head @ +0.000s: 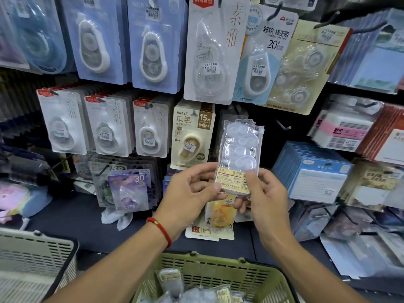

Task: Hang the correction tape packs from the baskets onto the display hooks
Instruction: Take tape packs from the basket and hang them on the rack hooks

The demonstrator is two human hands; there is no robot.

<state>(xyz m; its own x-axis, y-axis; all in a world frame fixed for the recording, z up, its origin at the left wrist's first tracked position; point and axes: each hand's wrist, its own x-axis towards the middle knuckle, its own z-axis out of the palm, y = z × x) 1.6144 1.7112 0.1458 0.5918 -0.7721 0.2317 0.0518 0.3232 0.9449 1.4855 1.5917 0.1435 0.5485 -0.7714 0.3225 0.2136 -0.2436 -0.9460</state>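
print reading "15m" and "bobo" is seen on a beige carded pack [192, 136] on the display wall, "20" and "correction tape" on a blue one [260, 62]. a clear correction tape pack [238, 156] with a yellow label is held upright before a bare hook [284, 127], pinched at its lower end by the left hand [190, 193] and right hand [266, 197]. more packs are seen in the green basket [209, 274] below, beside a white basket [32, 254].

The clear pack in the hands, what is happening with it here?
A person holds a clear correction tape pack upright in front of the display. The left hand and right hand both pinch its labelled lower end. It is not yet on a hook. More packs lie in the green basket below.
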